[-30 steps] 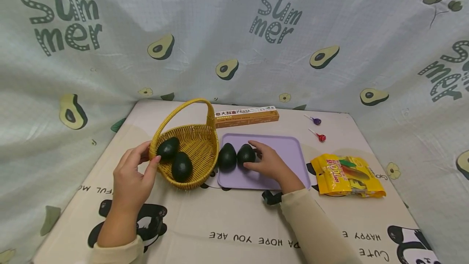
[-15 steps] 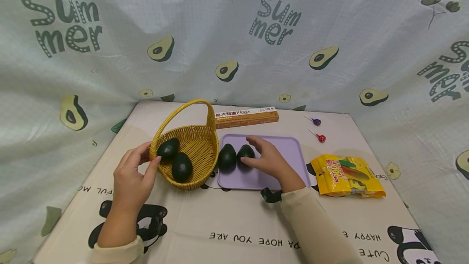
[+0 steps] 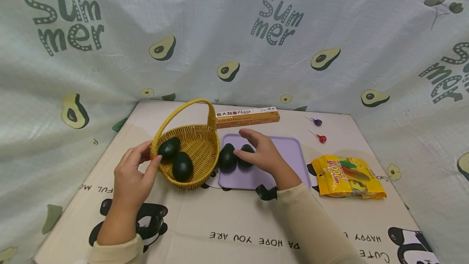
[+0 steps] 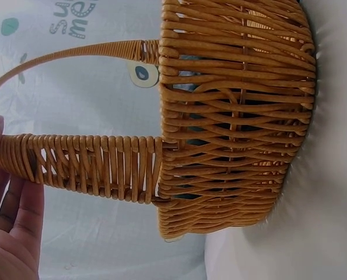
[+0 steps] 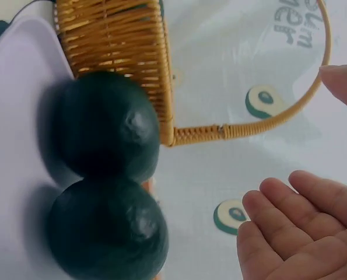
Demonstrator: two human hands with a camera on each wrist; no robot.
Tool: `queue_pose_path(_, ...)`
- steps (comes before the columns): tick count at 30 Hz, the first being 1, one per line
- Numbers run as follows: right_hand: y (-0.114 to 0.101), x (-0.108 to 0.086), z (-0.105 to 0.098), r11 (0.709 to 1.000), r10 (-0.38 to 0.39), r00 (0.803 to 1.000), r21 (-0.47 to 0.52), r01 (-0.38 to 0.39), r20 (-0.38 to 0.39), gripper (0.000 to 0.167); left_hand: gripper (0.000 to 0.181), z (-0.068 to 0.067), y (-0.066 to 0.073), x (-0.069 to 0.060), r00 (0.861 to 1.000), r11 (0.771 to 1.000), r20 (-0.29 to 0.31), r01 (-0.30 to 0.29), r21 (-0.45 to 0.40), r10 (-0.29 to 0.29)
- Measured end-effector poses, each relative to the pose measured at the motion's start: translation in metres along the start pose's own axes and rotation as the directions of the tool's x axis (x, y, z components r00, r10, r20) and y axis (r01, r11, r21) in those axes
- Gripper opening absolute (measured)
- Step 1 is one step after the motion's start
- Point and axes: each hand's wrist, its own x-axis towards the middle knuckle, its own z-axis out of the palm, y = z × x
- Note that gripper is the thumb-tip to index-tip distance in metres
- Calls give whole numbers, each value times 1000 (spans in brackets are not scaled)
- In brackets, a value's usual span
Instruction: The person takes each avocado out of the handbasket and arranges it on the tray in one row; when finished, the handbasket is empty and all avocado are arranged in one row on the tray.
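My left hand (image 3: pixel 133 176) pinches the left side of the yellow wicker basket (image 3: pixel 199 146) at its handle; the left wrist view shows fingers around the woven handle (image 4: pixel 97 166). Inside the basket lie two dark green avocados (image 3: pixel 169 148) (image 3: pixel 182 167). Two more avocados (image 3: pixel 227 158) (image 3: pixel 246 156) rest side by side at the left end of the purple tray (image 3: pixel 289 154). Over the right one my right hand (image 3: pixel 265 154) is spread, thumb and fingers apart, partly covering it. In the right wrist view that hand (image 5: pixel 307 227) holds nothing and stands apart from both tray avocados (image 5: pixel 109 227).
A pasta box (image 3: pixel 247 117) lies behind the tray, near the basket handle. Two lollipops, purple (image 3: pixel 318 122) and red (image 3: pixel 322 138), lie at the back right. A yellow candy bag (image 3: pixel 348 176) is right of the tray. Printed cloth hangs behind.
My right hand has opened wider and moved up and left, away from the right tray avocado's sides. The left hand, the basket and the avocados have stayed in place.
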Motion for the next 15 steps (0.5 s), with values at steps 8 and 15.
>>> queue_pose_path(8,-13,6,8,997,-74,997,8,74,5,71,49,0,-2,0,1000,1000,6,3,10,-3)
queue_pose_path(15,-26,12,15,992,-126,992,-21,127,20,69,50,0,-4,0,1000,1000,19,18,23,-19)
